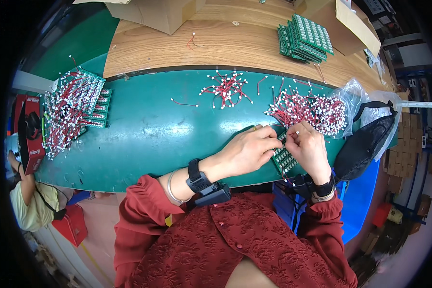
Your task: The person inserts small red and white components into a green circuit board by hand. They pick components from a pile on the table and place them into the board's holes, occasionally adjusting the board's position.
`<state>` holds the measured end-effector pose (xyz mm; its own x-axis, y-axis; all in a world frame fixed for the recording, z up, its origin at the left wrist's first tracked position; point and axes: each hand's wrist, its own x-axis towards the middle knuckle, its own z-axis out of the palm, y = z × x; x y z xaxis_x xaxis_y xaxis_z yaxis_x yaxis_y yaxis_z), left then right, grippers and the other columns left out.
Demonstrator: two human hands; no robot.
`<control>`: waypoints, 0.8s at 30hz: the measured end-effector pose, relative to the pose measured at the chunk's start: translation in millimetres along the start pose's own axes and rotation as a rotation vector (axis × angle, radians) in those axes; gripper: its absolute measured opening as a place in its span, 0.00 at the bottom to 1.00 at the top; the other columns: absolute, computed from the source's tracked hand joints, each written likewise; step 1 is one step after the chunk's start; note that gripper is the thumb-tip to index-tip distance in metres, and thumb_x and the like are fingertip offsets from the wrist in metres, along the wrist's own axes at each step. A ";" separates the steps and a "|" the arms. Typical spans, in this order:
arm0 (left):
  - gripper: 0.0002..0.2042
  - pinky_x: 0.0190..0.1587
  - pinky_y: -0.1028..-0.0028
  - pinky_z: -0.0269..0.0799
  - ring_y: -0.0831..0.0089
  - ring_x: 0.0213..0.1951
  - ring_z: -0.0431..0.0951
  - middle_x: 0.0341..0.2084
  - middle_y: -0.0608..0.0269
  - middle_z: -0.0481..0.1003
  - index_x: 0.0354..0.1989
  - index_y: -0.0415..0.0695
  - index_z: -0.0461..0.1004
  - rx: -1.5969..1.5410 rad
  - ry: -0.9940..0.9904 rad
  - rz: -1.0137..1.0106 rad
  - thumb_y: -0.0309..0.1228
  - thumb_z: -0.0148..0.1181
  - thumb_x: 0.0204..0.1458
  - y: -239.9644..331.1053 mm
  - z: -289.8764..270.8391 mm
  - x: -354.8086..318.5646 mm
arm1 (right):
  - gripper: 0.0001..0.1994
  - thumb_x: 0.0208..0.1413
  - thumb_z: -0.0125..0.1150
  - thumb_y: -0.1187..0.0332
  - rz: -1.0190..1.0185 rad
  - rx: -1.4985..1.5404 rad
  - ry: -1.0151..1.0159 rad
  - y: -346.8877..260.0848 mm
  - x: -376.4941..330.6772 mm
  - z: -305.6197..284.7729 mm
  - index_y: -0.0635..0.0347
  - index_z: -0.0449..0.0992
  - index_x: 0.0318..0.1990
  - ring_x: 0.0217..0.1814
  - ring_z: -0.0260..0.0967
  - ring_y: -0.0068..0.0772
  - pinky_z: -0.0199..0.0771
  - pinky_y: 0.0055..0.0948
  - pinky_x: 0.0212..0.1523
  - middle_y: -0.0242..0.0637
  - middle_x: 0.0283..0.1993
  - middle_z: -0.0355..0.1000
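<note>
A: Where's the green circuit board [284, 158]?
B: On the teal table [144, 134], pinched by left hand [247, 151] and right hand [309, 149], just below the red wire pile [307, 108].
A: Risk?
B: Likely a crooked connector bending pins.

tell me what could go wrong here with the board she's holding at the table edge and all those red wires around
The green circuit board is pinched between the left hand and right hand and juts past the table edge; a slip could drop it into the lap. The pile of red wires with white connectors lies right beside the fingers, so loose leads might snag or get dragged off.
</note>
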<state>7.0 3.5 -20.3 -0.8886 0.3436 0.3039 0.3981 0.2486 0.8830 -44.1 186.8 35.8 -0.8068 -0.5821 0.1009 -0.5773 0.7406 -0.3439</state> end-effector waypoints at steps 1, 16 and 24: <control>0.11 0.44 0.66 0.72 0.60 0.41 0.74 0.38 0.60 0.72 0.40 0.43 0.76 0.018 -0.001 0.013 0.22 0.60 0.46 0.1 -0.5 0.5 | 0.05 0.44 0.59 0.77 -0.009 -0.006 0.003 -0.4 -0.6 0.7 0.61 0.69 0.29 0.23 0.72 0.44 0.72 0.41 0.23 0.41 0.27 0.67; 0.11 0.44 0.67 0.72 0.60 0.42 0.74 0.39 0.59 0.73 0.40 0.43 0.76 0.008 -0.012 0.014 0.22 0.60 0.46 -2.0 -1.2 0.6 | 0.06 0.46 0.60 0.79 0.059 0.218 -0.020 12.9 -5.4 0.8 0.60 0.74 0.33 0.28 0.74 0.40 0.73 0.33 0.29 0.39 0.28 0.70; 0.11 0.43 0.67 0.72 0.60 0.41 0.74 0.38 0.60 0.72 0.39 0.42 0.76 0.020 -0.013 0.027 0.21 0.59 0.46 -0.7 -1.5 1.1 | 0.06 0.42 0.60 0.78 -0.076 -0.021 0.022 -5.1 -8.8 3.3 0.60 0.70 0.29 0.26 0.69 0.45 0.71 0.38 0.25 0.40 0.28 0.65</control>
<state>5.4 2.4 -20.1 -0.8748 0.3617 0.3225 0.4260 0.2568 0.8675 -33.7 187.1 33.6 -0.7630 -0.6297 0.1463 -0.6393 0.7015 -0.3150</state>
